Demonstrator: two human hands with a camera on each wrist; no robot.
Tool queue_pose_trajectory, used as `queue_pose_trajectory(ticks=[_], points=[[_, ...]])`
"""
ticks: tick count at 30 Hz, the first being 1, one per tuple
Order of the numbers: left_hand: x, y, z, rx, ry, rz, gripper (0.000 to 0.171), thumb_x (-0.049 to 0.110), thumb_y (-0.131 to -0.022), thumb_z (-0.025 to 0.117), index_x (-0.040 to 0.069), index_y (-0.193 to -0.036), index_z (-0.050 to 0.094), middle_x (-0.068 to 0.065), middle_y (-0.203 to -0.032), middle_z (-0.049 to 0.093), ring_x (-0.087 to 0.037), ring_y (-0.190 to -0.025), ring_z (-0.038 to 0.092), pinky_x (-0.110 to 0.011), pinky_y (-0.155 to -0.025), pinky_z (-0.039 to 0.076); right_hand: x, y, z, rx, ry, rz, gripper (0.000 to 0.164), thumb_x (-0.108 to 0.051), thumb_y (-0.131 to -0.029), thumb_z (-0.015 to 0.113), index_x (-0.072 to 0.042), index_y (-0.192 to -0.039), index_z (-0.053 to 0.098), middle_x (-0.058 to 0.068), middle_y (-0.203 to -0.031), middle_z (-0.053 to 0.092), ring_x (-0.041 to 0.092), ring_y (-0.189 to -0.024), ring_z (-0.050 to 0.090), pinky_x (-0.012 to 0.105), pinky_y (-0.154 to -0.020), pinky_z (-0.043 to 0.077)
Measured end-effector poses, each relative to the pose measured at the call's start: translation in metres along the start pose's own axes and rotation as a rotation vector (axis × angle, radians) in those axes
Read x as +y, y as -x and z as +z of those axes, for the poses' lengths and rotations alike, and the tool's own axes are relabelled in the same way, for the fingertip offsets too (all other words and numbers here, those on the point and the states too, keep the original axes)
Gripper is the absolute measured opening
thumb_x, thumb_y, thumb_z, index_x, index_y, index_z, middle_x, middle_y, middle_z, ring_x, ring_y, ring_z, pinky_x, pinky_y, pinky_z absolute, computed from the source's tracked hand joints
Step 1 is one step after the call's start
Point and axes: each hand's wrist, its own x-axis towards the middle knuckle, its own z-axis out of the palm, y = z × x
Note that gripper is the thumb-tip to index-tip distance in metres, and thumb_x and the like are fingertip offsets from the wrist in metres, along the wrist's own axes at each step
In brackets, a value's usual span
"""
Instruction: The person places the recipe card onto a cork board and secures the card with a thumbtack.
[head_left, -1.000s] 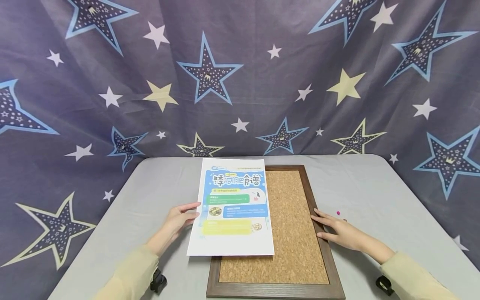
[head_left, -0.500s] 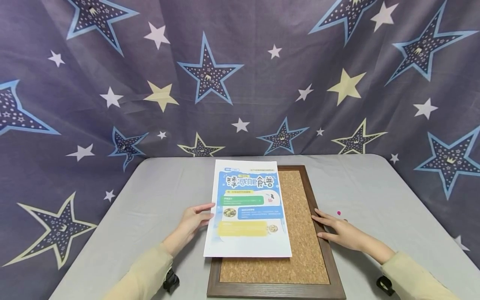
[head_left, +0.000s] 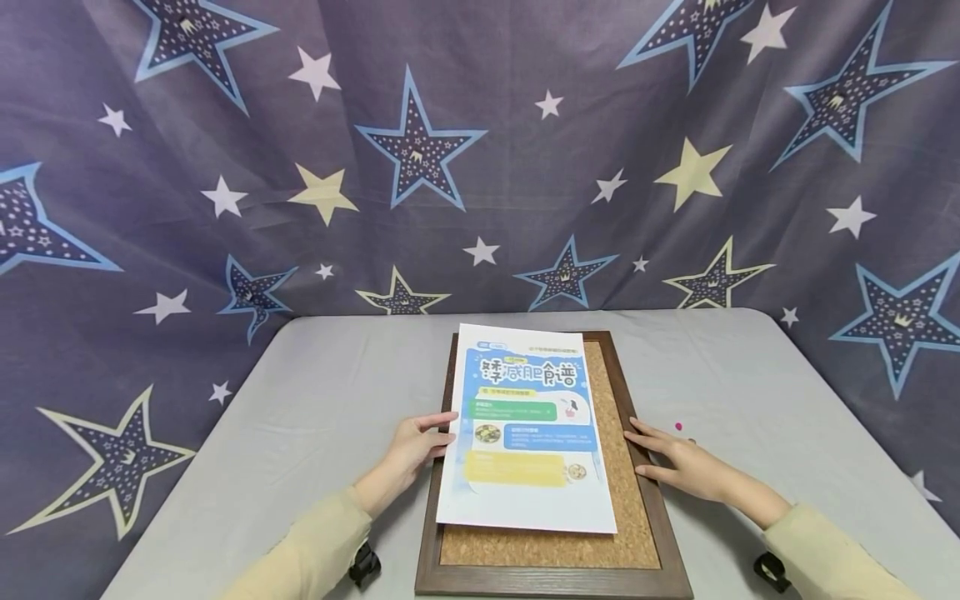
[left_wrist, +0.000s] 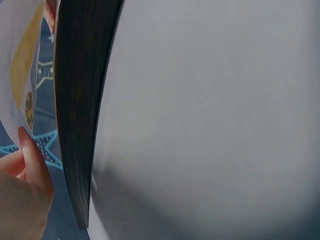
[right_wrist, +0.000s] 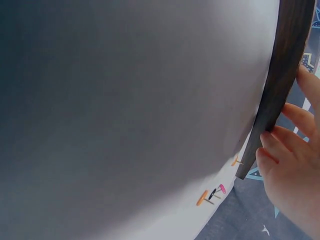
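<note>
A printed poster (head_left: 528,500) with blue, green and yellow blocks and large Chinese lettering lies over the framed corkboard (head_left: 547,552), turned slightly askew to it. My left hand (head_left: 411,452) pinches the poster's left edge between thumb and fingers; the left wrist view also shows the thumb (left_wrist: 34,155) on the paper. Cork shows along the right and bottom, and the poster's top edge overlaps the frame's top bar. My right hand (head_left: 678,468) rests with fingers spread against the right bar of the dark wooden frame (right_wrist: 285,65), fingertips touching it.
Several push pins lie on the grey tabletop (head_left: 337,367) beyond the right hand, among them an orange pin (right_wrist: 202,198), a black pin (right_wrist: 212,194) and a pink pin (right_wrist: 222,188). A star-patterned curtain (head_left: 480,167) hangs behind the table.
My left hand has carried the poster to the right and a little nearer, from overhanging the board's left side to over the cork, turning it slightly. The right hand and board have stayed put.
</note>
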Motion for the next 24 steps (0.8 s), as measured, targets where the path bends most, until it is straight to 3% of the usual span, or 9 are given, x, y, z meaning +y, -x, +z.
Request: queue_pose_trajectory(ticks=[6, 24], points=[[0.0, 0.004, 0.007, -0.013, -0.002, 0.005, 0.035, -0.009, -0.076, 0.059, -0.006, -0.11, 0.059, -0.015, -0.099, 0.056, -0.008, -0.065, 0.059, -0.019, -0.056, 0.05, 0.0, 0.0, 0.0, -0.01, -0.01, 0.014, 0.054, -0.031, -0.087, 0.055, 0.001, -0.129, 0.044, 0.024, -0.138, 0.029, 0.044, -0.12, 0.032, 0.064, -0.088, 0.029], [-0.002, 0.011, 0.018, -0.066, -0.014, 0.009, 0.035, -0.01, -0.077, 0.058, -0.009, -0.112, 0.057, -0.016, -0.098, 0.054, -0.007, -0.064, 0.057, -0.022, -0.057, 0.051, -0.002, 0.002, 0.0, 0.019, -0.004, -0.01, 0.053, -0.031, -0.086, 0.055, 0.001, -0.127, 0.046, 0.025, -0.135, 0.033, 0.046, -0.117, 0.035, 0.065, -0.084, 0.031]])
